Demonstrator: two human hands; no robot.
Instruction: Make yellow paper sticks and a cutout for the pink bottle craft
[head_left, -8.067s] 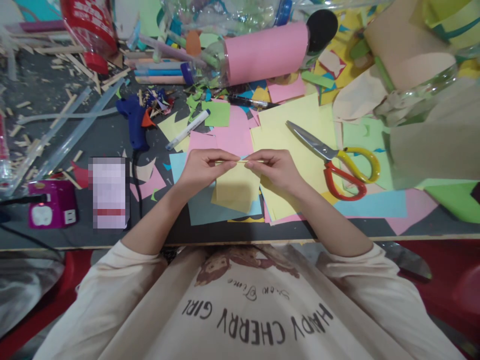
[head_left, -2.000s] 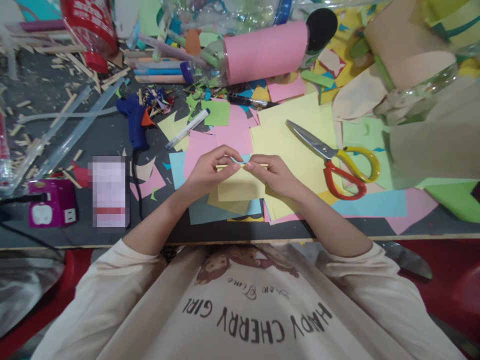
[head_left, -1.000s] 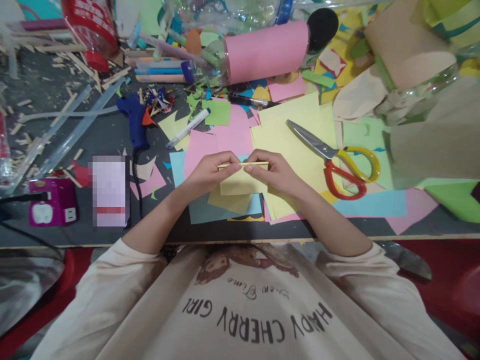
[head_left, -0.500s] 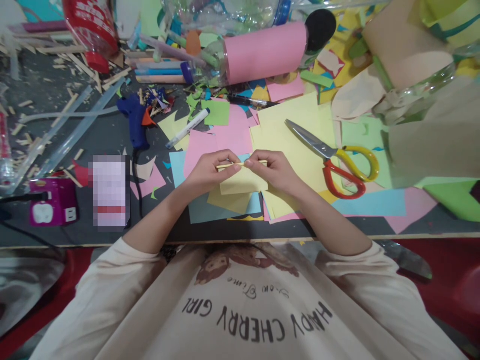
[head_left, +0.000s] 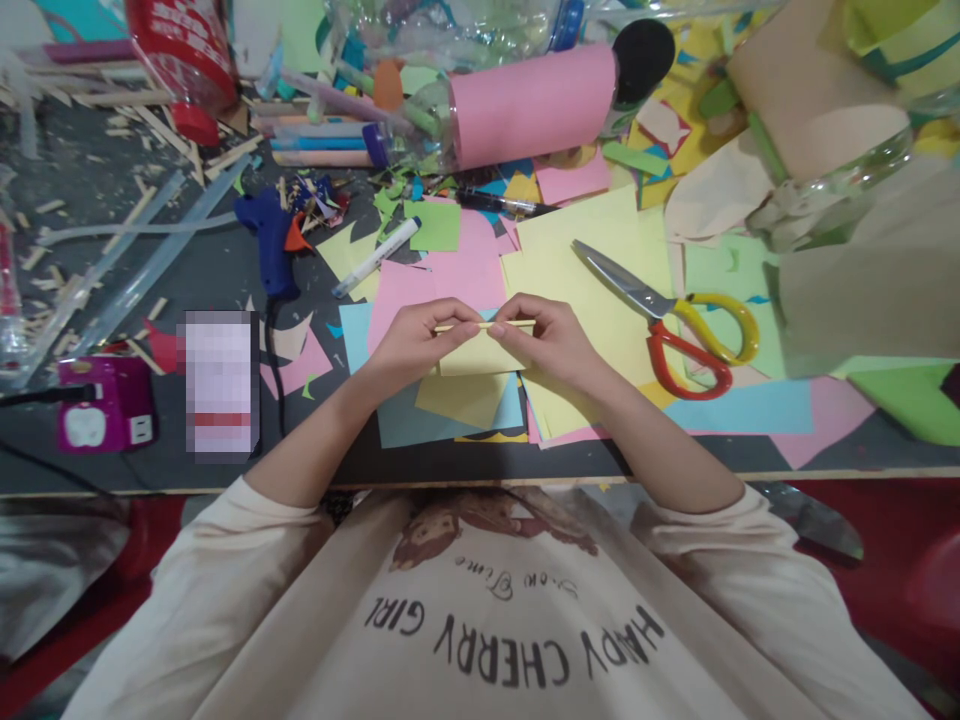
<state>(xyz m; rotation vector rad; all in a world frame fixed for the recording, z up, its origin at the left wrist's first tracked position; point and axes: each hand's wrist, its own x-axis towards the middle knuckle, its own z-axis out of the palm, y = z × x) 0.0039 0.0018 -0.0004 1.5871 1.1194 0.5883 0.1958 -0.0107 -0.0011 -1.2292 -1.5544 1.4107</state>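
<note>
A small sheet of yellow paper (head_left: 484, 355) is pinched along its far edge between both my hands, and that edge is rolled into a thin tube. My left hand (head_left: 424, 338) grips the left half of the roll, thumb on the near side and fingers curled over the top. On the right half my right hand (head_left: 551, 333) does the same, and the two thumb tips almost meet at the middle. Under the held sheet lie another yellow piece (head_left: 461, 402) and a blue sheet (head_left: 405, 425). To the right, scissors (head_left: 664, 310) with red and yellow handles rest open on larger yellow sheets (head_left: 592, 235).
A blue glue gun (head_left: 270, 240), a white marker (head_left: 379, 258) and a blurred white box-like thing (head_left: 219, 380) lie to the left. Behind are a pink-wrapped bottle (head_left: 532, 105), a red-labelled bottle (head_left: 184, 60) and wood sticks. Brown paper (head_left: 870, 295) covers the right.
The yellow sheet's far edge is rolled slightly further, so its flat part hanging toward me looks shorter. My fingers have shifted a little along the roll. Everything else stays put.
</note>
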